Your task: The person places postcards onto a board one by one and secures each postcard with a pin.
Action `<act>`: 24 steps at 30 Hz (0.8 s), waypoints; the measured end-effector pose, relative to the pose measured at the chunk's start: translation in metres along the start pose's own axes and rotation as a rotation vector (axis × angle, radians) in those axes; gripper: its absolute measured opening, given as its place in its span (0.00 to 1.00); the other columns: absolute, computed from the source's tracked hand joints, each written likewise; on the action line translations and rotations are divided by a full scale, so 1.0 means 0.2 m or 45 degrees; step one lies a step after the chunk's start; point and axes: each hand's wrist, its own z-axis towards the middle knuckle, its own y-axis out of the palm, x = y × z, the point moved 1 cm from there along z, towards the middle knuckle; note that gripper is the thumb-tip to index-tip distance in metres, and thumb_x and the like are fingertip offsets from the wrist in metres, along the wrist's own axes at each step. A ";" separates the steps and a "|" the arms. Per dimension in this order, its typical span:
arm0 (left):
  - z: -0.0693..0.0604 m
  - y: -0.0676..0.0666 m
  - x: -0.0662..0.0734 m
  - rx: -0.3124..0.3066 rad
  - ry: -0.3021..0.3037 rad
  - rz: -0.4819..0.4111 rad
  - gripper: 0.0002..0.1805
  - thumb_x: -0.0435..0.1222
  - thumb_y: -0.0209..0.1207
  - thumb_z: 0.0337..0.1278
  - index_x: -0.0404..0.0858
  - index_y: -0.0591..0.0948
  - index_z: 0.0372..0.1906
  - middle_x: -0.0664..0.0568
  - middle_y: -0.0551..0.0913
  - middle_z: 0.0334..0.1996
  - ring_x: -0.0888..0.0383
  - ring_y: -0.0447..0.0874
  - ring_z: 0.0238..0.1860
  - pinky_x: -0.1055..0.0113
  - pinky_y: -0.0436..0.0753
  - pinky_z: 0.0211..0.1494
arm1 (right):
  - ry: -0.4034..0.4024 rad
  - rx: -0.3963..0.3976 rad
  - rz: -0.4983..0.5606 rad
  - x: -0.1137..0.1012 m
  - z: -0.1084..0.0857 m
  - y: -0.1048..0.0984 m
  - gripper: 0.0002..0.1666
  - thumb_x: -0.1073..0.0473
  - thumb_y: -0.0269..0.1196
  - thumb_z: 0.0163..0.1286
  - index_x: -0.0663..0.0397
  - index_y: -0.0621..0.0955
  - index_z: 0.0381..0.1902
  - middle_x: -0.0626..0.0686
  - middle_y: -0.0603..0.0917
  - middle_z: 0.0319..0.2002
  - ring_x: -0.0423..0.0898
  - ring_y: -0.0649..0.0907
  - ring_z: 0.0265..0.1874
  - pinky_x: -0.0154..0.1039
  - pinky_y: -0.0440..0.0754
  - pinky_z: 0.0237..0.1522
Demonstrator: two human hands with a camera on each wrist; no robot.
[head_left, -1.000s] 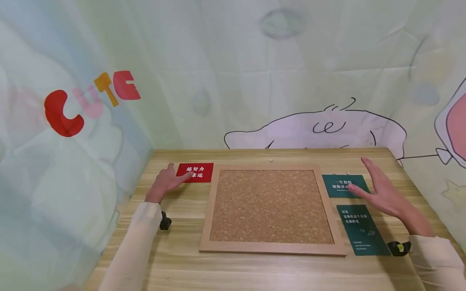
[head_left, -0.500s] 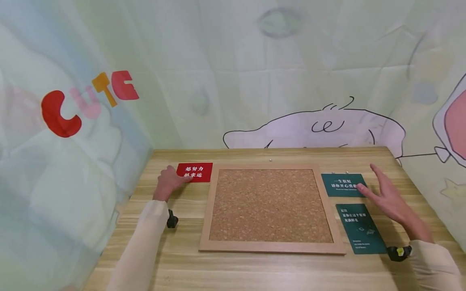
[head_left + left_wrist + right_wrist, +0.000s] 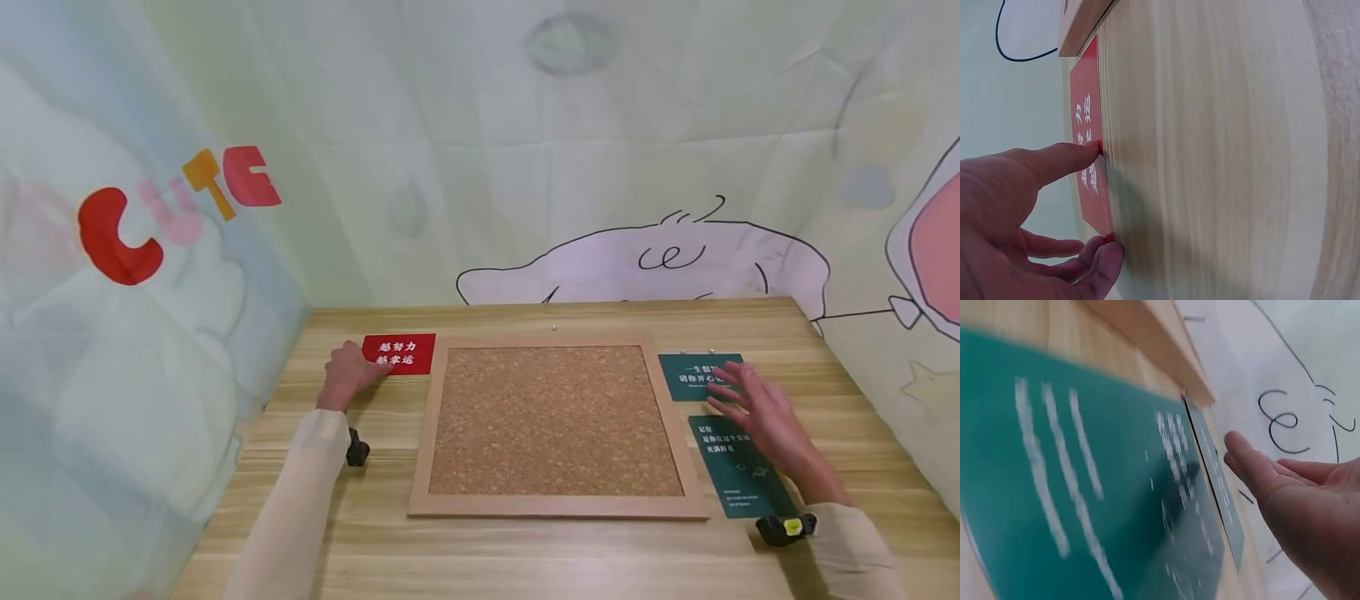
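At the back left of the wooden table lies a red card (image 3: pixel 408 347) with white Chinese characters. My left hand (image 3: pixel 349 372) holds its lower left corner, the thumb (image 3: pixel 1075 157) at the bottom edge and the curled fingers (image 3: pixel 1102 262) by the left edge. To the right are two teal cards: a horizontal one (image 3: pixel 678 367) and, nearer me, an upright-format one (image 3: pixel 716 479). Above them hovers my right hand (image 3: pixel 772 421), fingers spread and relaxed, holding nothing. It hides parts of both cards. Between the cards lies a cork board (image 3: pixel 551 421) in a wooden frame.
A small pin-like dot (image 3: pixel 554 327) sits behind the board, and tiny bits (image 3: pixel 711 352) lie at the horizontal teal card's top edge. Printed fabric (image 3: pixel 420 167) hangs behind and left of the table (image 3: pixel 495 558). Each wrist carries a black camera (image 3: pixel 357 450).
My right hand has turned and moved left and inward over the teal cards. The left hand has shifted slightly right, its fingers curling more at the red card's edge.
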 end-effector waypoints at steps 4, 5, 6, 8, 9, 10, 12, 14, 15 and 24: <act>0.00 0.00 0.01 -0.003 -0.015 0.013 0.40 0.46 0.68 0.62 0.19 0.67 0.64 0.24 0.74 0.59 0.31 0.76 0.57 0.39 0.79 0.61 | 0.063 -0.051 0.251 0.00 0.01 0.03 0.50 0.38 0.41 0.85 0.81 0.45 0.77 0.47 0.81 0.62 0.39 0.85 0.56 0.37 0.83 0.54; 0.00 0.00 0.01 -0.003 -0.017 0.017 0.40 0.46 0.68 0.62 0.19 0.67 0.64 0.24 0.74 0.59 0.31 0.76 0.57 0.39 0.79 0.60 | 0.099 -0.061 0.281 0.00 0.02 0.04 0.51 0.38 0.41 0.85 0.82 0.46 0.76 0.44 0.83 0.59 0.40 0.85 0.55 0.38 0.83 0.54; 0.00 0.00 0.01 -0.002 -0.019 0.019 0.40 0.46 0.68 0.62 0.19 0.67 0.64 0.24 0.75 0.59 0.31 0.77 0.57 0.39 0.79 0.60 | 0.137 -0.067 0.285 -0.01 0.02 0.05 0.52 0.37 0.41 0.84 0.82 0.46 0.76 0.45 0.84 0.59 0.41 0.86 0.55 0.39 0.83 0.54; -0.01 0.00 0.01 -0.003 -0.025 0.023 0.40 0.46 0.68 0.62 0.19 0.68 0.64 0.25 0.75 0.59 0.32 0.77 0.56 0.40 0.79 0.60 | 0.214 -0.081 0.254 -0.01 0.03 0.06 0.53 0.34 0.40 0.83 0.82 0.48 0.76 0.55 0.83 0.62 0.42 0.86 0.56 0.40 0.83 0.55; -0.01 0.00 0.01 -0.003 -0.028 0.023 0.40 0.46 0.68 0.62 0.19 0.68 0.64 0.25 0.75 0.59 0.32 0.77 0.56 0.40 0.79 0.60 | 0.250 -0.086 0.231 -0.02 0.03 0.07 0.54 0.33 0.40 0.83 0.82 0.49 0.76 0.61 0.81 0.64 0.43 0.85 0.56 0.42 0.83 0.56; -0.01 -0.01 0.01 -0.005 -0.032 0.023 0.40 0.46 0.68 0.62 0.19 0.68 0.64 0.25 0.75 0.60 0.32 0.77 0.56 0.40 0.79 0.60 | 0.284 -0.091 0.205 -0.02 0.04 0.07 0.54 0.32 0.39 0.83 0.82 0.50 0.76 0.66 0.77 0.67 0.44 0.85 0.56 0.43 0.83 0.57; -0.01 -0.01 0.01 -0.007 -0.033 0.018 0.39 0.46 0.68 0.62 0.19 0.69 0.64 0.25 0.75 0.60 0.32 0.77 0.56 0.40 0.79 0.59 | 0.339 -0.092 0.162 -0.02 0.06 0.09 0.54 0.32 0.39 0.83 0.81 0.52 0.76 0.74 0.69 0.71 0.45 0.85 0.57 0.46 0.82 0.58; -0.01 -0.01 0.01 -0.009 -0.033 0.017 0.40 0.46 0.68 0.62 0.19 0.69 0.64 0.25 0.75 0.60 0.32 0.77 0.56 0.40 0.79 0.59 | 0.385 -0.094 0.128 -0.03 0.08 0.11 0.53 0.33 0.41 0.83 0.81 0.53 0.76 0.78 0.64 0.72 0.46 0.84 0.57 0.49 0.82 0.58; -0.01 0.00 0.01 -0.011 -0.032 0.014 0.40 0.46 0.68 0.63 0.19 0.69 0.64 0.25 0.75 0.60 0.32 0.77 0.56 0.39 0.79 0.60 | 0.407 -0.091 0.115 -0.03 0.09 0.12 0.53 0.33 0.42 0.83 0.81 0.53 0.76 0.78 0.64 0.72 0.47 0.84 0.57 0.49 0.82 0.58; -0.01 0.00 0.01 -0.026 -0.041 0.013 0.40 0.47 0.67 0.64 0.19 0.68 0.65 0.24 0.74 0.61 0.33 0.76 0.56 0.39 0.78 0.60 | 0.510 -0.021 -0.076 -0.04 0.16 0.20 0.40 0.50 0.62 0.79 0.82 0.66 0.70 0.71 0.81 0.59 0.44 0.88 0.47 0.46 0.86 0.51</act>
